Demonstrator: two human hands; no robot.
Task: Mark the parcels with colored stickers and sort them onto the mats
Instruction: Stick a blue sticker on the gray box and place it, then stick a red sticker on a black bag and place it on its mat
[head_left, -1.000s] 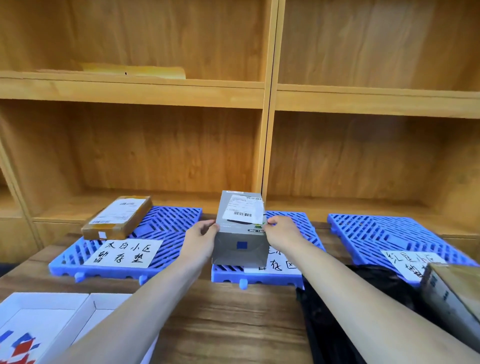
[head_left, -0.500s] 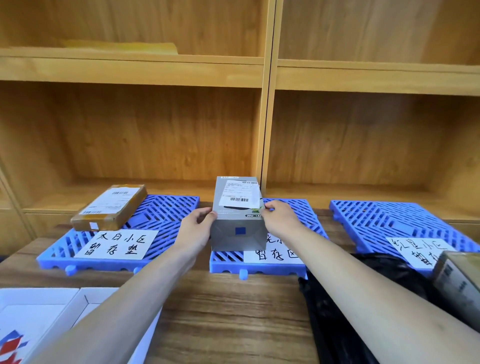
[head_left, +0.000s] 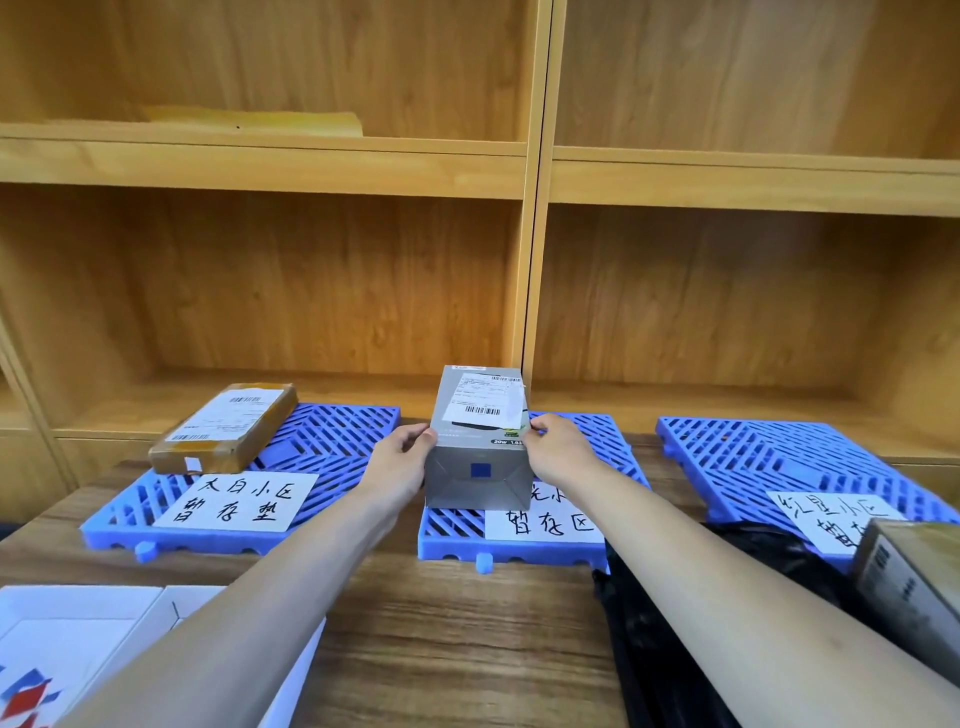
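At the near left corner of the wooden table (head_left: 457, 623) lies a white tray (head_left: 78, 644) with a red and blue scrap in it, partly hidden by the left forearm. Beyond it sits the left mat (head_left: 332, 441), a blue plastic grid with a handwritten white label (head_left: 236, 501) on its front part. A flat brown parcel (head_left: 223, 428) with a shipping label on top rests on the mat's far left corner, overhanging the edge.

The left hand (head_left: 397, 462) grips the left side of the grey box (head_left: 478, 452), its thumb and fingertips curled onto the upper left edge. The box stands upright between the two hands on the middle mat (head_left: 602, 447), bottom down on the grid near the front, covering part of that mat's label (head_left: 545, 522). A white shipping label with barcodes lies on the box's top face, and a small blue sticker (head_left: 480, 471) sits on the face toward the camera. The right hand (head_left: 558, 449) grips the opposite upper edge, its fingers curled at the right corner.

Right of the right forearm a black bag (head_left: 737, 561) lies on the table, touching the middle mat's front corner. Behind it lies the right mat (head_left: 779, 457), also with a handwritten label (head_left: 826, 519). At the far right edge a brown carton (head_left: 914, 577) juts in, covering part of that label. Wooden shelves (head_left: 519, 171) fill the background.
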